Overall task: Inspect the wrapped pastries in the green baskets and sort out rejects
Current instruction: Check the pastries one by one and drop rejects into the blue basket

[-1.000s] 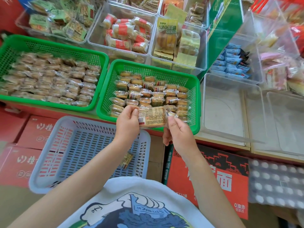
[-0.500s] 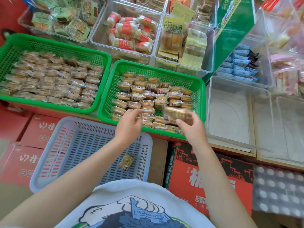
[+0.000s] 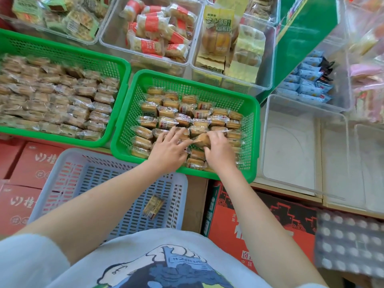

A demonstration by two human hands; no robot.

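Fingers of the right hand (image 3: 219, 151) curl around one clear-wrapped golden pastry (image 3: 201, 140) just above the near rows in the right green plastic lattice basket (image 3: 252, 142). Left hand (image 3: 169, 149) lies beside it, fingers spread flat on neighbouring packets. One lone reject packet (image 3: 153, 206) lies in the pale blue slotted basket (image 3: 68, 175); the full left green basket (image 3: 122, 96) looks untouched, so sorting seems early.

Your tabletop (image 3: 291, 193) carries two green baskets (image 3: 256, 129) of wrapped pastries side by side, clear bins (image 3: 270, 86) of packaged snacks behind them, and an empty clear bin (image 3: 268, 142) just right of the nearer basket.
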